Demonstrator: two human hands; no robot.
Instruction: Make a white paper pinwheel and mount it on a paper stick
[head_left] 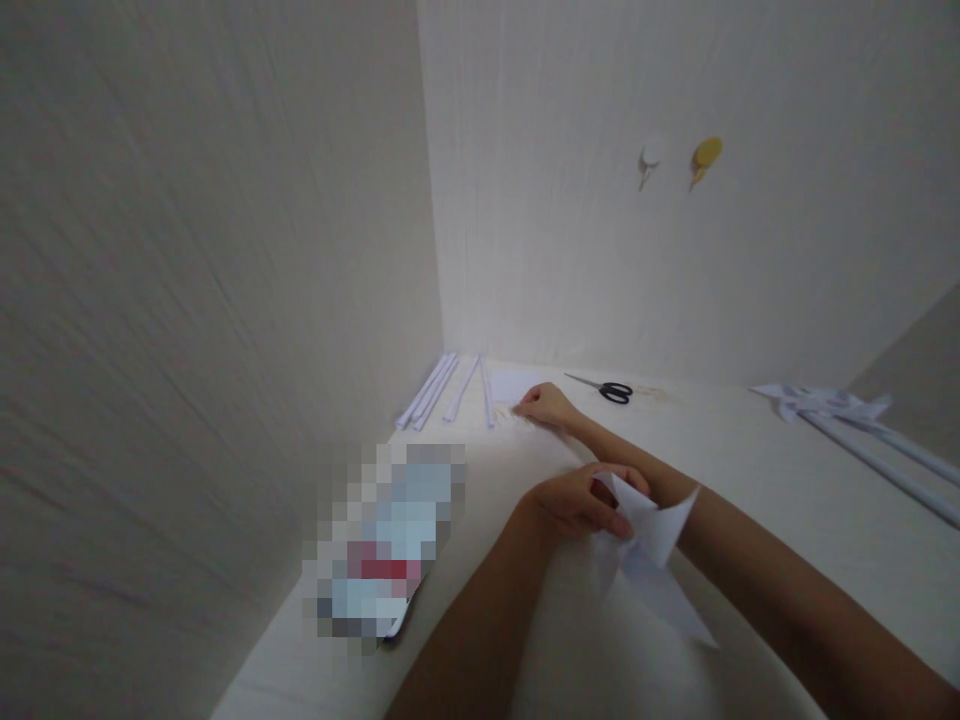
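My left hand (585, 498) is closed on a white paper pinwheel (652, 560), pinched near its centre with the pointed blades spread out to the right and down. Farther off, my right hand (551, 406) reaches across to several short, thin, pale sticks (504, 412) on the white table (480, 480). Its fingertips are pinched together at these sticks; whether one is between them is too small to tell. A flat sheet of white paper (510, 385) lies just behind the right fingers.
Rolled white paper tubes (429, 395) lie at the back left. Black-handled scissors (615, 392) rest near the wall. Pinwheels on paper sticks (832, 403) lie at the right. A blurred-out, phone-like object (390, 550) is at the front left. A yellow hook (706, 155) is on the wall.
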